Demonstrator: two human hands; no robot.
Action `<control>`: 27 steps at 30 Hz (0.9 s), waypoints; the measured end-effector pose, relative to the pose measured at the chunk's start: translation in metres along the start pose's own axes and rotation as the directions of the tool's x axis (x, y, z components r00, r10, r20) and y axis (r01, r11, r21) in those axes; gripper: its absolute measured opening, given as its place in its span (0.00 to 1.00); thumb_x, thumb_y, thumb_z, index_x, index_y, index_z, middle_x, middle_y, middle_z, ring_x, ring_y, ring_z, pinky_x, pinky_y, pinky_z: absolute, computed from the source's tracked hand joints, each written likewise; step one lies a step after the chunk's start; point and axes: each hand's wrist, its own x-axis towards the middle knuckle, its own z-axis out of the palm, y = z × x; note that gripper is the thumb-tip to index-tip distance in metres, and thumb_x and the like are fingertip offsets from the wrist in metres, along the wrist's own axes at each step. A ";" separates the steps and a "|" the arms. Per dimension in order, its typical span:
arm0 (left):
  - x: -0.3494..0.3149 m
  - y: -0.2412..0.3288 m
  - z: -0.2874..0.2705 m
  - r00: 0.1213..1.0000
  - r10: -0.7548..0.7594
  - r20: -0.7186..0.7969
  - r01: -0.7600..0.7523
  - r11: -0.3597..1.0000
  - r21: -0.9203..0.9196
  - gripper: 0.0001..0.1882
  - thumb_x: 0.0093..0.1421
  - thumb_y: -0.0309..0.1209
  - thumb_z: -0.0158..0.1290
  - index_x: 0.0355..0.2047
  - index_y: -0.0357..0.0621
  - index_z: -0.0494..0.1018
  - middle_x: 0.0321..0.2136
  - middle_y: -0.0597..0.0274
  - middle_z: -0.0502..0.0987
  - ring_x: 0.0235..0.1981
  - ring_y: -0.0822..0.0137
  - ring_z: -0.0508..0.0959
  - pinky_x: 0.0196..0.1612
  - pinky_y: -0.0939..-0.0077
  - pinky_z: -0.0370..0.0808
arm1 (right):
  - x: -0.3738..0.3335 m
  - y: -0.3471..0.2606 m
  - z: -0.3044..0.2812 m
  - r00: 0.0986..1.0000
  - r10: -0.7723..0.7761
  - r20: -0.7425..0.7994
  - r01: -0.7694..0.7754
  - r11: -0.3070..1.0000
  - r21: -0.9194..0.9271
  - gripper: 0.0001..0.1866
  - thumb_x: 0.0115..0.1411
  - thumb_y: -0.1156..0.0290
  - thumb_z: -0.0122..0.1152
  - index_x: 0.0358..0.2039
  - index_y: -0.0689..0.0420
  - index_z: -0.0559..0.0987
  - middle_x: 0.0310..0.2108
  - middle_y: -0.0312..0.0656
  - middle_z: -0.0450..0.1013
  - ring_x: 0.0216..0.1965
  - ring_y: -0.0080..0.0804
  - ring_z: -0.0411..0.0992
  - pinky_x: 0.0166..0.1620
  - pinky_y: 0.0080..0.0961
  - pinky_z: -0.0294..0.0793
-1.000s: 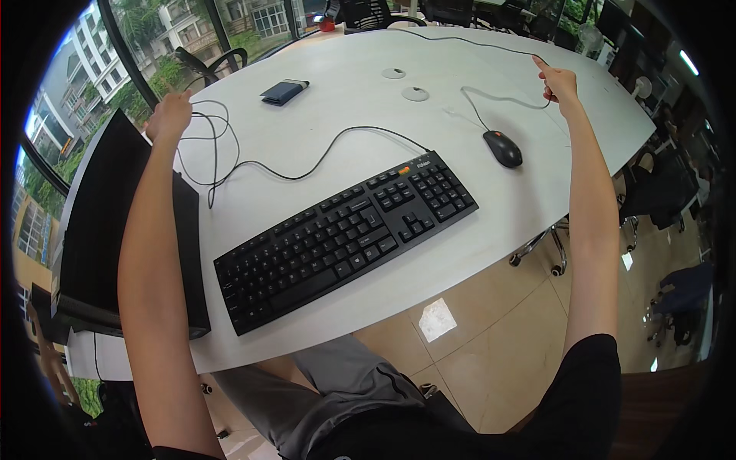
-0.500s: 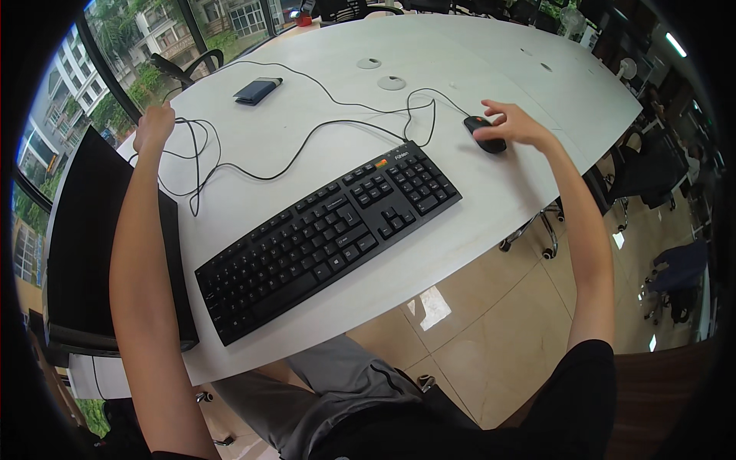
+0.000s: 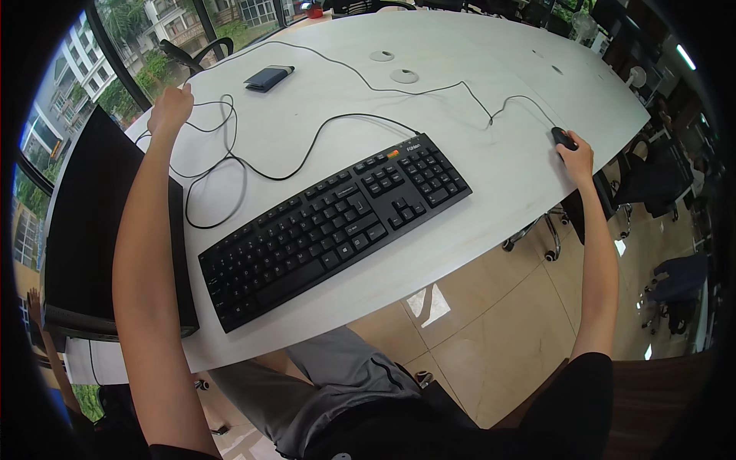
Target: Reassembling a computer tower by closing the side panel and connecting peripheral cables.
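The right hand (image 3: 579,158) is gripping the black computer mouse (image 3: 563,138), fingers curled about it, at two o'clock from the keyboard (image 3: 337,230). The left hand (image 3: 170,111), at ten o'clock, is showing bent fingers beside the mouse cable (image 3: 462,83); whether it is holding anything, I cannot tell. The mouse is looking light, hard-shelled and slightly slippery, its sides likely offering the surest hold; the cable is looking thin, limp and easily snagged. The edge of the desk (image 3: 506,184) is curving past at four o'clock from the mouse, while open room is lying toward eight.
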 end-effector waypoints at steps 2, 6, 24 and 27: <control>0.002 -0.002 0.004 1.000 0.004 0.003 -0.004 0.999 -0.032 0.31 0.75 0.55 0.43 0.60 0.43 0.79 0.63 0.40 0.78 0.66 0.37 0.76 0.65 0.39 0.72 | 0.005 0.020 -0.011 0.996 0.091 -0.011 -0.091 0.995 -0.039 0.33 0.53 0.59 0.71 0.60 0.58 0.84 0.54 0.54 0.83 0.56 0.49 0.82 0.60 0.39 0.79; 0.008 -0.004 0.007 1.000 0.025 -0.005 -0.026 0.988 -0.155 0.29 0.75 0.55 0.46 0.51 0.43 0.83 0.49 0.45 0.86 0.55 0.43 0.84 0.59 0.45 0.78 | 0.014 0.068 -0.020 0.979 0.173 -0.107 -0.183 0.978 -0.098 0.33 0.54 0.56 0.70 0.60 0.56 0.84 0.55 0.52 0.84 0.57 0.50 0.82 0.61 0.39 0.78; -0.044 0.028 0.004 0.933 0.275 0.235 -0.176 0.912 -0.370 0.31 0.64 0.43 0.66 0.59 0.30 0.76 0.37 0.56 0.82 0.34 0.64 0.83 0.36 0.63 0.86 | -0.006 -0.013 0.035 0.992 -0.122 0.021 0.123 0.956 -0.266 0.31 0.64 0.62 0.71 0.66 0.57 0.79 0.63 0.50 0.78 0.63 0.47 0.76 0.67 0.38 0.73; -0.068 0.042 0.008 0.882 0.257 0.394 -0.197 0.962 -0.187 0.33 0.63 0.47 0.66 0.56 0.28 0.78 0.39 0.51 0.84 0.34 0.60 0.84 0.36 0.60 0.86 | -0.014 -0.038 0.030 0.882 -0.440 -0.168 0.345 0.847 -0.405 0.27 0.68 0.61 0.70 0.65 0.55 0.80 0.63 0.47 0.77 0.62 0.47 0.76 0.67 0.39 0.73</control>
